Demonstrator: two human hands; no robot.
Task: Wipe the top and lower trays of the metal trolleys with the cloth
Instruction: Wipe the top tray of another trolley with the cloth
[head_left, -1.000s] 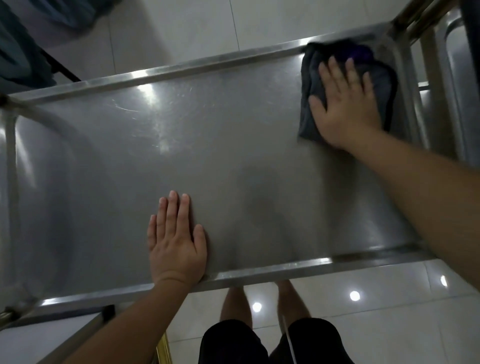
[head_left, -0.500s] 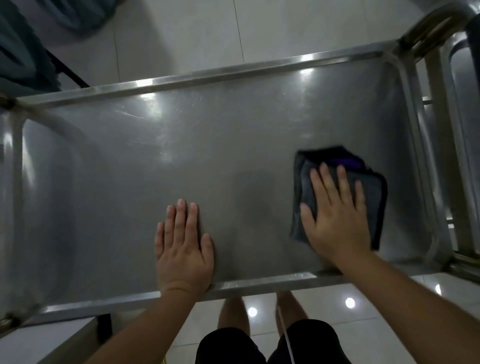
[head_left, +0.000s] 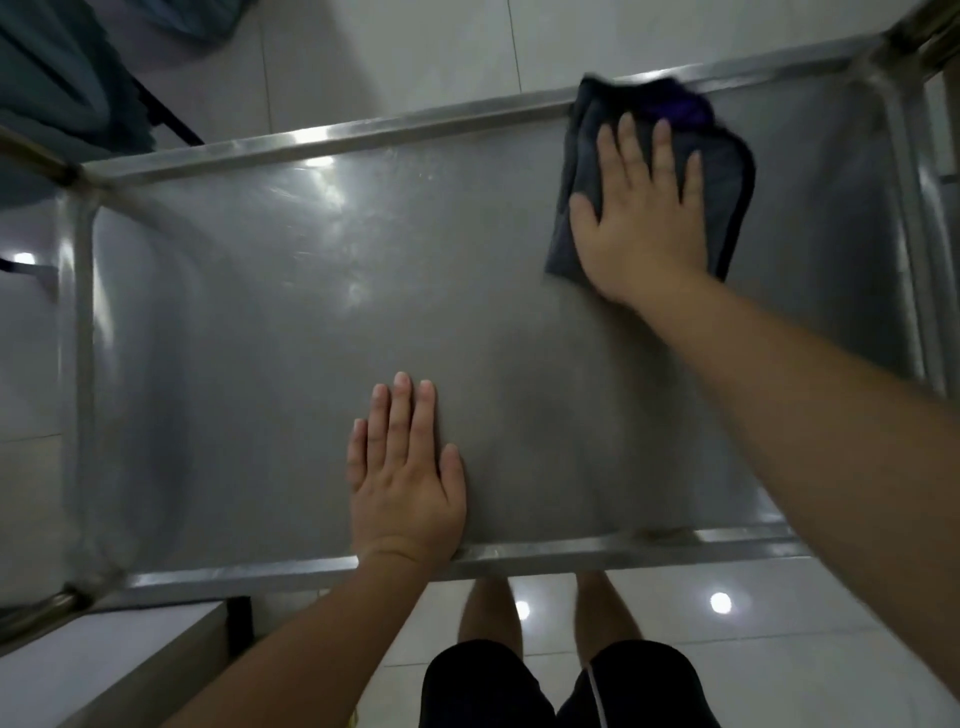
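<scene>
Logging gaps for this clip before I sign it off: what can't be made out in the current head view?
- Lower tray: hidden beneath the top tray, so its state is unknown.
- Cloth: the middle is covered by the right hand; its far edge is motion-blurred.
- Tray surface under the left hand: covered by the flat palm.
- Trolley's right end: cut off by the frame edge.
- Second trolley: only a sliver shows at the right edge.

Folded dark cloth (head_left: 727, 171) lay upper right on steel trolley tray (head_left: 260, 338), under right hand (head_left: 641, 228); left hand (head_left: 405, 483) lay flat lower centre.
</scene>
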